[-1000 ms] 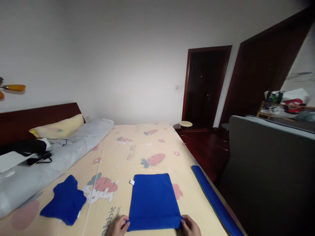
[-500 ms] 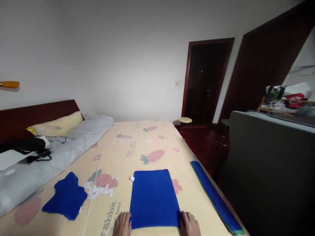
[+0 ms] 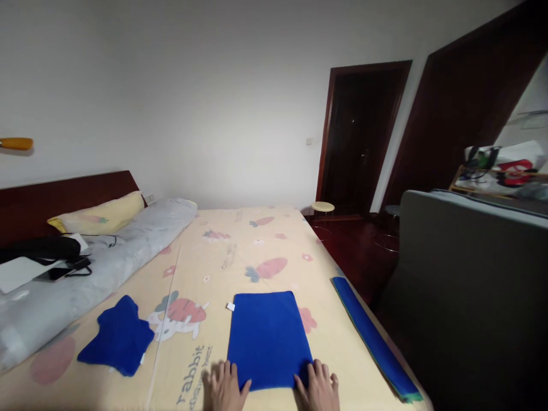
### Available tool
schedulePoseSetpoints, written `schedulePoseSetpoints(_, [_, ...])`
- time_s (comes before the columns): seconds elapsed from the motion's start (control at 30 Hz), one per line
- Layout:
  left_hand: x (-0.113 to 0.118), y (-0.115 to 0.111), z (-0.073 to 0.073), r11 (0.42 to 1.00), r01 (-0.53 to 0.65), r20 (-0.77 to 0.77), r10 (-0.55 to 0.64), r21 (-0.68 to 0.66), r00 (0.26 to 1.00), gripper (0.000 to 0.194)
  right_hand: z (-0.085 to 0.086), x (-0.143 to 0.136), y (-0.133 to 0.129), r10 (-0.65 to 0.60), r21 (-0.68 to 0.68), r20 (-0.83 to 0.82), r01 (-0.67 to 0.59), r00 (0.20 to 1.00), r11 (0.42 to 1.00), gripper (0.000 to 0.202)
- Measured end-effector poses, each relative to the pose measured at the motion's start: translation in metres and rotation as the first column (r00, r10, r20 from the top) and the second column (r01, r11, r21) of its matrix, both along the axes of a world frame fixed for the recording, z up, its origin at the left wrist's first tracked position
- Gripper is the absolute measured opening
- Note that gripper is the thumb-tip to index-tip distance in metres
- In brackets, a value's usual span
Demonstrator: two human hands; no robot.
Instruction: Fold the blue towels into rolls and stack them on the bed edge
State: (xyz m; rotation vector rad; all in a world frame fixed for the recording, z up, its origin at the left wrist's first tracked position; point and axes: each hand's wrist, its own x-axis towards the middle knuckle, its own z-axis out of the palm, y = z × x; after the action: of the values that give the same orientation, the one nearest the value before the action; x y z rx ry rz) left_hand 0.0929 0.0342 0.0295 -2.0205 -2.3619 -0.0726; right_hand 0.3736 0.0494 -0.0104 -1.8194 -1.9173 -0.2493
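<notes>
A flat blue cloth [image 3: 269,337], roughly square with a small white tag at its far left corner, lies on the bed in front of me. At its near left corner rests my left hand [image 3: 229,388], fingers spread and thumb by the near edge. My right hand [image 3: 319,388] touches the near right corner in the same way, thumb apart from the fingers. Off to the left lies a blue star-shaped cloth [image 3: 120,337]. Along the bed's right edge is a long narrow blue cloth strip [image 3: 372,337] with greenish edging.
The bed sheet [image 3: 205,251] is patterned with carrots and rabbits. On the left, a grey bedding roll [image 3: 128,251] carries a black bag [image 3: 47,248] and a white flat object [image 3: 21,274]. A grey panel [image 3: 466,291] stands to the right; a round stool [image 3: 322,206] is beyond the bed.
Both hands have slid slightly inward onto the near corners of the square cloth, and their fingers and thumbs have spread. The cloth itself looks nearly unchanged.
</notes>
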Motion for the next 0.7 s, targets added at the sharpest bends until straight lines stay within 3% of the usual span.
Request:
schedulePoseSetpoints(0.13, [0.016,0.007,-0.014,1.0,0.022,0.006,-0.022,0.0,1.0,0.046,-0.01,-0.012,0.007,0.0,0.039,0.048,-0.002,0.999,0.999,0.024])
schedulePoseSetpoints(0.27, [0.041,0.011,-0.042,0.986,0.161,0.11,-0.165,0.041,0.98,0.041,-0.018,-0.049,0.006,0.193,0.053,-0.003,-0.193,0.981,0.98,0.037])
schedulePoseSetpoints(0.37, [0.058,0.011,-0.06,0.965,0.24,0.107,-0.251,0.105,0.962,0.038,-0.021,-0.079,0.003,0.32,-0.014,-0.118,-0.324,0.94,0.946,0.026])
schedulePoseSetpoints(0.43, [0.056,0.01,-0.065,0.949,0.272,0.072,-0.285,0.158,0.956,0.037,-0.023,-0.081,0.001,0.377,-0.036,-0.155,-0.387,0.913,0.921,0.022])
schedulePoseSetpoints(0.5, [0.039,0.006,-0.065,0.933,0.286,0.045,-0.303,0.22,0.952,0.035,-0.026,-0.064,0.0,0.39,-0.007,-0.161,-0.396,0.907,0.918,0.022])
schedulePoseSetpoints(0.6, [-0.001,-0.003,-0.06,0.922,0.236,0.025,-0.256,0.306,0.966,0.031,-0.03,-0.013,-0.003,0.341,0.043,-0.176,-0.339,0.923,0.94,0.026])
schedulePoseSetpoints(0.7, [-0.033,-0.016,-0.056,0.914,0.233,0.005,-0.249,0.331,0.969,0.035,-0.027,0.032,-0.007,0.383,-0.041,-0.176,-0.396,0.907,0.917,0.035])
